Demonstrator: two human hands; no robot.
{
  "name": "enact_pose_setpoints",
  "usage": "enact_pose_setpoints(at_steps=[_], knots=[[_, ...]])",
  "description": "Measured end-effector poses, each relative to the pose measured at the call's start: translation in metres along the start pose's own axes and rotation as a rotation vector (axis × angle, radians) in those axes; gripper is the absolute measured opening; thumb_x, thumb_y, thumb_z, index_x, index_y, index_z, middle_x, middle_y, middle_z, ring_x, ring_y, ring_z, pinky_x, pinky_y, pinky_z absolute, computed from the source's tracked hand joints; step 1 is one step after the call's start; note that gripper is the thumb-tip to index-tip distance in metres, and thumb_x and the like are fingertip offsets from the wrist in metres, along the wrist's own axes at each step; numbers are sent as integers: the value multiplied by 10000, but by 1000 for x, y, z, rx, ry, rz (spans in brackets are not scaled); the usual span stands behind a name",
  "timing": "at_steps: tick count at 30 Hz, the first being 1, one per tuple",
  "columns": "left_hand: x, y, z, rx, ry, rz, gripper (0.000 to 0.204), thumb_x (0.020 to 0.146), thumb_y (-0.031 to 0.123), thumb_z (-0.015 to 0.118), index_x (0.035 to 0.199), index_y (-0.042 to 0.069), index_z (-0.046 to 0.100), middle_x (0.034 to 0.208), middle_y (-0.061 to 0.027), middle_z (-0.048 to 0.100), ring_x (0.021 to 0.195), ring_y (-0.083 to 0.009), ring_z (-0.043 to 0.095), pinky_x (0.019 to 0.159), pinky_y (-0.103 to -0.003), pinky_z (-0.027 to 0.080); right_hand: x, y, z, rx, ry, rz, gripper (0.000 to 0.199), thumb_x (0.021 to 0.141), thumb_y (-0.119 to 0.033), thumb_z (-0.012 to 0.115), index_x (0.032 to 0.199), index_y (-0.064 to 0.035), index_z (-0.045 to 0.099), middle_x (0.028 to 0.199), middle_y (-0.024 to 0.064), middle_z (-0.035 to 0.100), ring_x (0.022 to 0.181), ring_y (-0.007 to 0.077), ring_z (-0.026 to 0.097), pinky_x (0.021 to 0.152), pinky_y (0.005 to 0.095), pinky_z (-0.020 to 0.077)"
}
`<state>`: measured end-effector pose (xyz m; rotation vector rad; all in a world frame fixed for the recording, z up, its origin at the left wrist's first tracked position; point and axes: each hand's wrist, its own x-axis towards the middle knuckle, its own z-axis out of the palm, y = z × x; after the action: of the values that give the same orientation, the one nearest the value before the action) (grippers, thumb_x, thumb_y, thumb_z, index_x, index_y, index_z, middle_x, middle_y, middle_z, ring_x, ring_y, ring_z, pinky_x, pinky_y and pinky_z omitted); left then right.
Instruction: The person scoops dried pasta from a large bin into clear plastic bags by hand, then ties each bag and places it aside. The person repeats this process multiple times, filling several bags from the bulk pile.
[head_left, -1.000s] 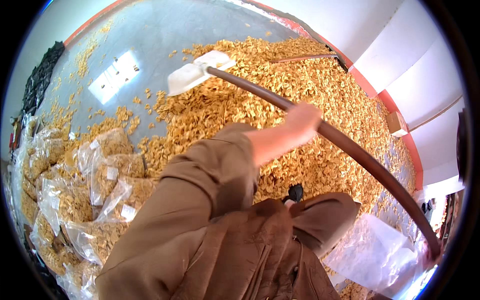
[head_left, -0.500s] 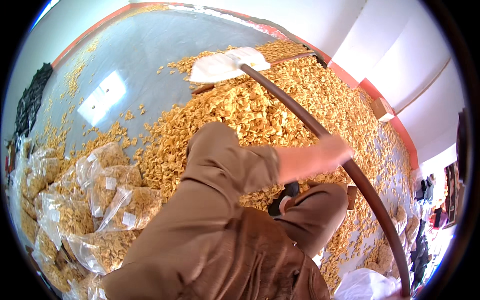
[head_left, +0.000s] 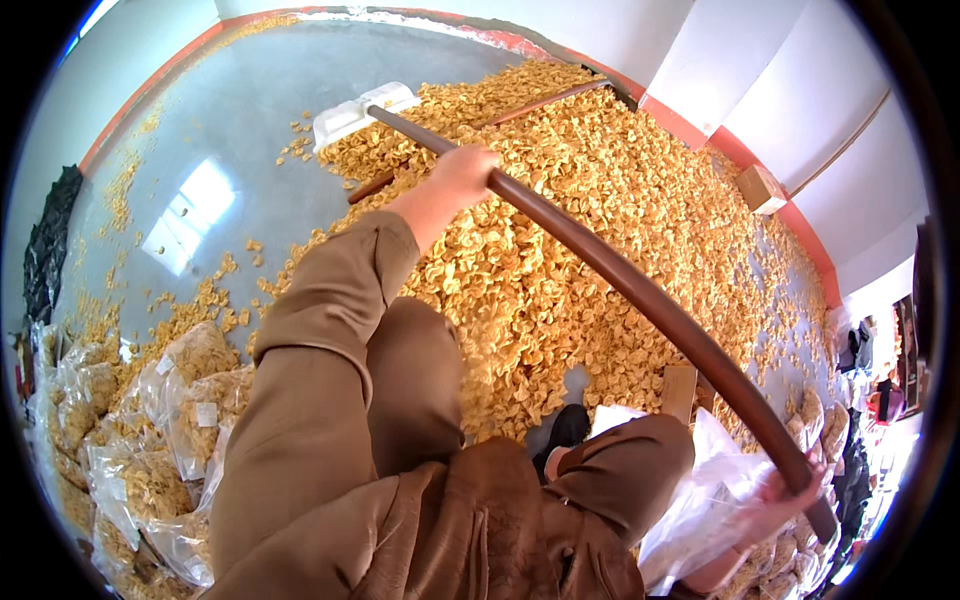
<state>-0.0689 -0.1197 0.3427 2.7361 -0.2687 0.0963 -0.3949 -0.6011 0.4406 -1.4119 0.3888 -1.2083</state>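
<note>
A long brown-handled shovel (head_left: 625,285) stretches diagonally over a heap of yellow curled chips (head_left: 520,250). Its white blade (head_left: 335,122) sits at the heap's far left edge, beside the grey floor. My left hand (head_left: 465,172) is wrapped round the handle a short way behind the blade. Close to the handle's rear end, at the lower right, my right hand (head_left: 790,492) is closed round it. White translucent plastic (head_left: 695,490) lies next to my right hand, and I cannot tell whether the two touch.
Clear bags of chips (head_left: 150,480) crowd the lower left. Another brown pole (head_left: 550,103) lies partly buried in the heap's far side. A cardboard box (head_left: 762,189) stands by the right wall, and a small one (head_left: 679,393) near my knee. Black sheeting (head_left: 48,250) lies far left.
The shovel blade has swung left and come down toward the floor at the heap's edge. My left hand has moved left and forward; my right hand has come further into view.
</note>
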Motion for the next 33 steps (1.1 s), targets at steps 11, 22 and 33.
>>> enact_pose_setpoints(at_steps=[11,22,33], knots=[[-230,219,-5,-352,-84,552,97,777,119,666,833,63,609,764,-119,623,753,-273,630,708,-401,523,113,-21,-211,60,234,-96,255,915,-301,577,1038,-79,573,865,57,594,610,75,447,516,173,344],[-154,151,-4,-295,-412,93,63,872,44,572,899,82,613,741,-87,569,646,-135,576,551,-248,518,173,30,-138,286,-98,197,160,915,-256,602,1015,-134,574,784,38,577,473,54,345,385,168,254],[-58,-131,44,-434,128,-196,650,815,261,699,1382,129,410,1431,-147,387,1308,-312,392,1088,-403,323,112,304,262,323,-479,1052,202,894,-265,626,833,-128,490,619,1,469,391,75,295,328,192,262]])
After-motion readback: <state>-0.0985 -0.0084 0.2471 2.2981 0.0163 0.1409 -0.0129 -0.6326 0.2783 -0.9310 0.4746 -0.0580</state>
